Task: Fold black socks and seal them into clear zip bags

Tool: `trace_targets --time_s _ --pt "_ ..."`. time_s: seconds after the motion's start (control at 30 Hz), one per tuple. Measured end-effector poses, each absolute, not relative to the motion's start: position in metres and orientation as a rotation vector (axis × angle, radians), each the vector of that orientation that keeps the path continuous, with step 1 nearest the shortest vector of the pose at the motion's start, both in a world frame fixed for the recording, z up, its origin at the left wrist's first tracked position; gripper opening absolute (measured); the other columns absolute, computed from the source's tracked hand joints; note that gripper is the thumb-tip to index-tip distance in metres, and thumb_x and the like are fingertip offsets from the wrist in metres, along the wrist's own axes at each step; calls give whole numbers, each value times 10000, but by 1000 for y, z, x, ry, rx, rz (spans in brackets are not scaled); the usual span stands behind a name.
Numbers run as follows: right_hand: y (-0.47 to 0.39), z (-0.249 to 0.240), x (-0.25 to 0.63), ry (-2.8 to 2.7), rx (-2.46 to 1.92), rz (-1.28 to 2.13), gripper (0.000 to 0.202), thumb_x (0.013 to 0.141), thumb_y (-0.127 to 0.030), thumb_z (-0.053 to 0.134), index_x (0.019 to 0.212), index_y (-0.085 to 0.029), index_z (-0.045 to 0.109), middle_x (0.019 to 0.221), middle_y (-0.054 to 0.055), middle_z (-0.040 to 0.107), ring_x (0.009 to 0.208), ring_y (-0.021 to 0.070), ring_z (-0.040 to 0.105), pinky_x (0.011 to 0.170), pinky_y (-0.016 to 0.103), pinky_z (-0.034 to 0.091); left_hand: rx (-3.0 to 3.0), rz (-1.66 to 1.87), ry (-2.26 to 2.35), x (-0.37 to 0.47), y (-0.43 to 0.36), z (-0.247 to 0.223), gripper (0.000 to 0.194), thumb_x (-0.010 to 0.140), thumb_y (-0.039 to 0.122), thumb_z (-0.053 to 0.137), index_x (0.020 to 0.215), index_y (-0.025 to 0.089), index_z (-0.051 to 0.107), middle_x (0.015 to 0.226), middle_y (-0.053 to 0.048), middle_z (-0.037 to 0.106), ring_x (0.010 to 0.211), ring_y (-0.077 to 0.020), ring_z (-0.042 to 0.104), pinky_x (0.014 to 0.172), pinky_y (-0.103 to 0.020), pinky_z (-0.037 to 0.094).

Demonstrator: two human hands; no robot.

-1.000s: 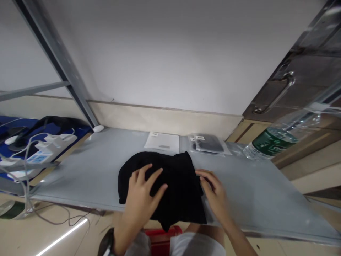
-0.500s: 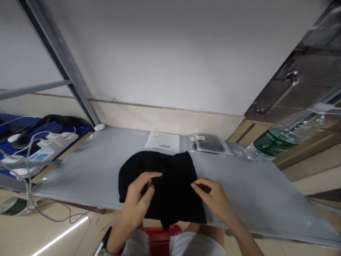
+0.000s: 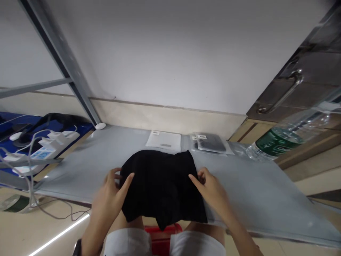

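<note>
At the near edge of the grey tabletop (image 3: 255, 199), we have the black cloth (image 3: 160, 185) spread out, its lowest tip dipping past the rim. Our left hand (image 3: 108, 199) has its thumb over the cloth's left edge and our right hand (image 3: 211, 188) does likewise opposite, but we cannot tell whether either pinches it. Behind lies a flat white packet (image 3: 160, 139).

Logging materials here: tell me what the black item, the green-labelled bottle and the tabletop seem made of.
Black item: matte fabric, by its soft, drooping edge.
Bottle: glossy plastic, probably, by its clear, shiny walls.
Tabletop: smooth, grey, faintly glossy; perhaps painted metal or laminate, the look leaves it open.
</note>
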State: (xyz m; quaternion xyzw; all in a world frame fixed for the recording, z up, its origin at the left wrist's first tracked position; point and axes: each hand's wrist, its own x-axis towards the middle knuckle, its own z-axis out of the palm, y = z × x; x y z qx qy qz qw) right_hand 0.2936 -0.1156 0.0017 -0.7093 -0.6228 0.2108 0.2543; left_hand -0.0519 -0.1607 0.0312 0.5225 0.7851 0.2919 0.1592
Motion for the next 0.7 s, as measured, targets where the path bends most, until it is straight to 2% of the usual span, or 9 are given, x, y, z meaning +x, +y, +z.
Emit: trace_targets --time_s 0.07,0.17,0.23,0.3,0.37,0.5,0.57,0.63,0.7 --pt "-95 5 292 -1701 -1953 466 334 906 -590 658 905 -260 607 850 51 725 786 257 679 658 330 408 1549 705 2240 -46 -138 37 695 946 782 475 1346 226 598 1110 -154 779 967 -387 766 727 -422 548" --pt "-62 8 290 -1803 -1843 512 221 934 -464 640 927 -251 698 953 69 769 875 261 707 719 336 443 1584 594 2246 -42 -108 39 656 947 713 518 1309 180 636 984 -160 783 934 -395 751 720 -411 503" --pt "-45 10 288 -1868 -1793 571 168 915 -384 647 844 -247 713 881 58 760 834 257 696 728 345 446 1660 584 2169 -45 -94 38 510 933 636 553 1112 184 707 889 -137 770 854 -359 734 690 -388 470" --pt "-34 11 287 -1882 -1753 568 178 872 -336 669 721 -243 682 811 54 728 806 258 673 748 360 455 1749 633 2014 -49 -87 40 406 916 594 566 872 214 701 811 -100 748 803 -318 709 680 -370 454" --pt "-33 15 288 -1813 -1643 590 187 830 -334 704 671 -242 672 846 66 728 872 274 674 800 378 481 1799 756 1849 -54 -87 47 399 916 595 565 790 231 669 788 -61 732 798 -284 689 697 -354 462" --pt "-51 35 300 -1437 -1255 1040 272 788 -467 828 688 -245 706 1195 87 782 1187 315 674 985 412 514 1788 1027 1572 -61 -101 71 365 947 597 604 922 240 673 862 -11 710 842 -227 655 762 -320 506" --pt "-63 49 307 -1237 -1068 1321 314 776 -496 884 691 -245 715 1348 67 759 1261 309 666 1067 424 499 1701 1087 1476 -63 -108 82 348 946 586 652 954 238 664 853 -1 690 802 -202 638 713 -291 505" --pt "-74 64 312 -1140 -940 1459 288 761 -481 925 728 -252 755 1334 60 776 1244 290 684 1097 417 495 1538 1092 1386 -64 -113 92 354 928 582 702 975 233 658 812 3 681 718 -180 623 616 -261 483" --pt "-82 76 316 -1139 -905 1448 267 749 -485 944 793 -262 804 1173 59 822 1158 267 716 1071 394 517 1388 1073 1280 -64 -117 102 384 882 555 774 1059 230 671 818 -7 708 701 -179 653 594 -248 502"
